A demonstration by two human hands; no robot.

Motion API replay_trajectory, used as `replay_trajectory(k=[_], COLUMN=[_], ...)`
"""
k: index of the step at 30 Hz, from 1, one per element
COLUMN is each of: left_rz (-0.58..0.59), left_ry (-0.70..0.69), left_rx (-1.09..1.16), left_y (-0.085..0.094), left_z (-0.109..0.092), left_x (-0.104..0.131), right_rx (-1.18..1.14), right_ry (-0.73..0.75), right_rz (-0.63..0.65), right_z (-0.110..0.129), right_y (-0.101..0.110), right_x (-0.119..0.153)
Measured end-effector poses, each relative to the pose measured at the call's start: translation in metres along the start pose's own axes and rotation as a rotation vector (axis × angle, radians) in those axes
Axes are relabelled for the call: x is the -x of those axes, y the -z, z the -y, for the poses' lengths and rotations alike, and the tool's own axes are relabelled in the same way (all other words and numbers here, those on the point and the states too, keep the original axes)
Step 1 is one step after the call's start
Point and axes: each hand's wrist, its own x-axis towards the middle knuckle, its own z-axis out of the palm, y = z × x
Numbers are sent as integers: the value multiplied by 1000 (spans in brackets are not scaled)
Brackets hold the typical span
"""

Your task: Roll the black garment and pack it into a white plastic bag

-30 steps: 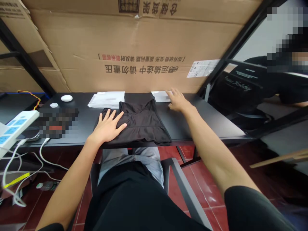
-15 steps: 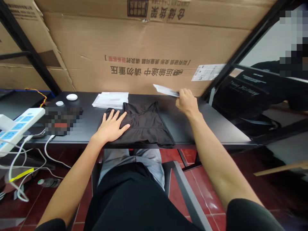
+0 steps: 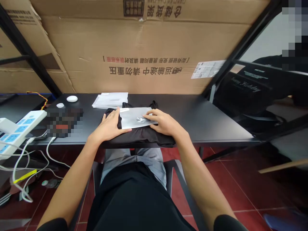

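A black cloth garment [image 3: 141, 137] lies spread at the front edge of the dark table. On top of it is a translucent white plastic bag [image 3: 132, 118] with a small label at its upper left. My left hand [image 3: 109, 125] rests at the bag's left end and on the cloth, its thumb along the bag's lower edge and fingers apart. My right hand [image 3: 165, 122] has its fingers closed around the right end of the bag. Behind the garment lies a stack of similar white bags [image 3: 110, 100].
White power strip [image 3: 22, 128] with cables stands at the left. Two small white objects [image 3: 72, 98] [image 3: 60, 105] and a blurred-out dark item [image 3: 64, 122] lie near it. Cardboard [image 3: 144, 41] rises behind the table. At the right is a person in black [image 3: 269, 83].
My right hand has brought the white bag from the right, down and leftward onto the garment. My left hand stays near its place, now touching the bag.
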Motion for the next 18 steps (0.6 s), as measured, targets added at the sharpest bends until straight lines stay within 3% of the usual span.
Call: replay_trajectory(k=[4,7,13,15,18], left_rz=[-51,-140,-241,-281,-317], left_ry=[-123,-268,-369,-364,-365], left_rx=[-15,-31,-220,-290,-329], left_y=[14,19,-3,-11,-18], left_z=[-9,-36,-106,-117,-119], left_x=[4,5,-17,-26,-33], right_rx=[-121,-192,-281,-285,-254], right_ry=[3,-12,39,53,22], right_rz=[-60,-98,-279,-325,-290], right_z=[-1,2,5,4,0], right_y=[2,11,20,22,25], right_x=[5,7,6,7,12])
